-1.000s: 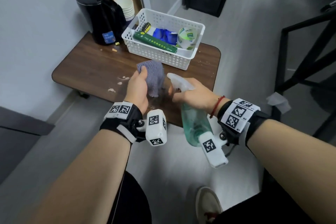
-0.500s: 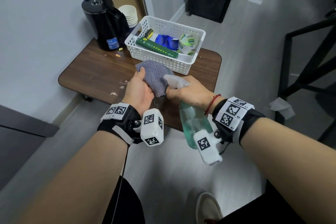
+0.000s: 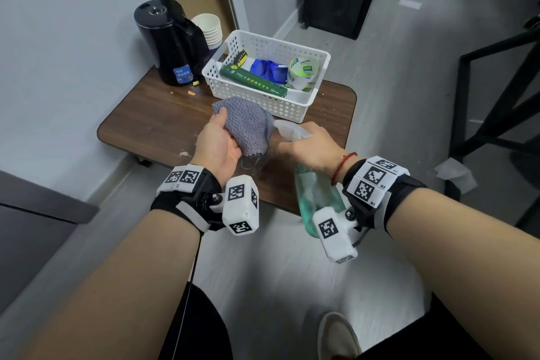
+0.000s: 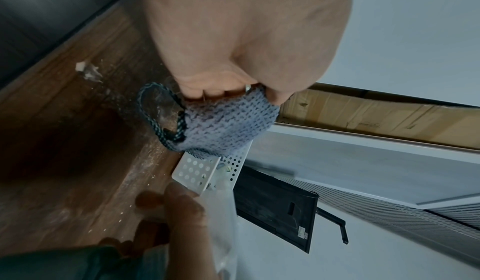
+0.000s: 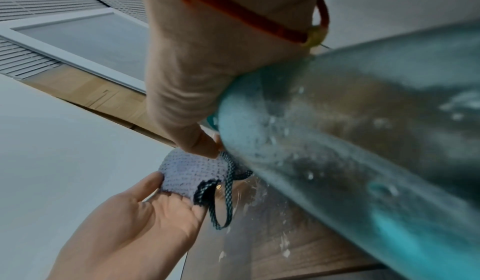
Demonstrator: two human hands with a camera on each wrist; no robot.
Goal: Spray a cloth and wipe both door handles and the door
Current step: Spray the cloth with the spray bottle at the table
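Note:
A grey knitted cloth (image 3: pixel 247 126) with a dark hanging loop (image 4: pixel 161 118) is held up over the brown table (image 3: pixel 152 126) by my left hand (image 3: pixel 217 145), thumb on its near face. My right hand (image 3: pixel 309 146) grips the neck of a teal spray bottle (image 3: pixel 317 199), whose clear nozzle (image 3: pixel 287 128) points at the cloth from close by. In the right wrist view the bottle (image 5: pixel 363 132) fills the right side and the cloth (image 5: pixel 189 173) sits beside my thumb. No door or handle is in view.
A white basket (image 3: pixel 306 99) with a green box, blue packets and tape stands just behind the cloth. A black kettle (image 3: pixel 169 41) and stacked paper cups (image 3: pixel 210 29) stand at the table's back left. Black metal frame (image 3: pixel 496 90) at right; crumbs lie on the table.
My left hand has turned the cloth from hanging down to spread facing the nozzle. My right hand has brought the bottle's nozzle closer to the cloth.

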